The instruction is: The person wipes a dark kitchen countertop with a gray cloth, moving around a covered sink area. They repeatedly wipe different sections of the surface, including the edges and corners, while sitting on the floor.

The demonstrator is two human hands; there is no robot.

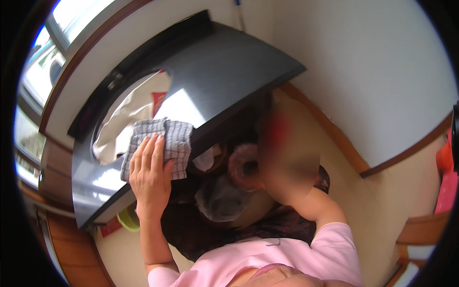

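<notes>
My left hand [151, 174] lies flat, fingers stretched, on a folded grey checked cloth [179, 140]. The cloth rests over the front edge of a glossy dark countertop [233, 64], beside the round basin opening. A cream-white bag or sheet with red patches [138, 111] fills that opening, and a small metal fitting [115, 80] stands behind it. My right forearm reaches forward on the right, but a blurred patch covers the hand, so its fingers and anything in them cannot be made out.
Below the counter are a clear plastic-covered container [222, 197], a pinkish round container [244, 166] and a green basin [129, 219]. A white wall [358, 71] rises at the right. Windows [39, 79] line the left, and red and pink items [446, 179] stand at the far right.
</notes>
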